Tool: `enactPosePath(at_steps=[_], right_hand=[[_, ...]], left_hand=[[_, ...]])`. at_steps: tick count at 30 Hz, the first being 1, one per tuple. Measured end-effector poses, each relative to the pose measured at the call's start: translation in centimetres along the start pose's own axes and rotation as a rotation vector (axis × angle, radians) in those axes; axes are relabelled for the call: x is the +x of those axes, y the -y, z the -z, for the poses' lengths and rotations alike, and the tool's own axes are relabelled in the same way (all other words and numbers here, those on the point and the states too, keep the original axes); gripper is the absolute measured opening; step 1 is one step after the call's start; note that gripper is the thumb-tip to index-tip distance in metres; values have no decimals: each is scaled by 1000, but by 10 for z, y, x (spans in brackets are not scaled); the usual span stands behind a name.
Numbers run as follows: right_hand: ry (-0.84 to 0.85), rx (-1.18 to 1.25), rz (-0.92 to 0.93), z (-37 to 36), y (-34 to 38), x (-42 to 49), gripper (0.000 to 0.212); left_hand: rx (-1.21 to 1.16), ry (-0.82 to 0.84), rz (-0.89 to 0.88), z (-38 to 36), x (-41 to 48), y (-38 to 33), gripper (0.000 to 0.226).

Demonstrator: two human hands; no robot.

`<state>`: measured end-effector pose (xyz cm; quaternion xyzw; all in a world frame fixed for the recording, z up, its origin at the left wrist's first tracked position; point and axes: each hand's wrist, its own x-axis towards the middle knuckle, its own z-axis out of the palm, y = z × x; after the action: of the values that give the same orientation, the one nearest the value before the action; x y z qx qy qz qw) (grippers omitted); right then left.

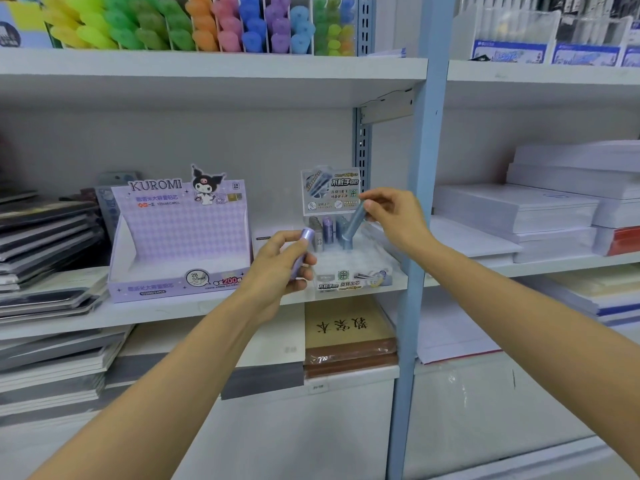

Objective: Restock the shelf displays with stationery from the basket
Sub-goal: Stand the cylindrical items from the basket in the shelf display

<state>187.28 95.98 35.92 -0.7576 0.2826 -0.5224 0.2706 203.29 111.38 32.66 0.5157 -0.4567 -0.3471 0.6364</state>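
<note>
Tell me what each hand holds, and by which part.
Left hand grips a purple tube around its lower half; right hand pinches a blue tube at its top end.

white shelf (194, 308) | left: dark notebook stack (45, 244) | middle: Kuromi box (180, 237) | right: clear lead display (349, 268)

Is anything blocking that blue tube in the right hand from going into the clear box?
Nothing visible. The blue tube tilts into the clear box beside the standing tubes; the left hand holds a purple tube to its left.
</note>
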Motion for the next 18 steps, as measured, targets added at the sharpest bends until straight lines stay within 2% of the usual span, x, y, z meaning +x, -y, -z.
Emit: enactPosePath(at_steps=[7,12,15,18], right_hand=[[73,-239,58,-12,-17,-1,20],[191,-384,144,-4,-15,12,18],[229,-364,154,-5,-14,13,18],[197,-308,146,-13,-17,8,12]], left_hand=[[-38,61,-2,-1,0,7,24],[-117,78,36,1,4,11,23],[-157,86,33,1,6,12,24],[-174,91,12,0,6,14,23]])
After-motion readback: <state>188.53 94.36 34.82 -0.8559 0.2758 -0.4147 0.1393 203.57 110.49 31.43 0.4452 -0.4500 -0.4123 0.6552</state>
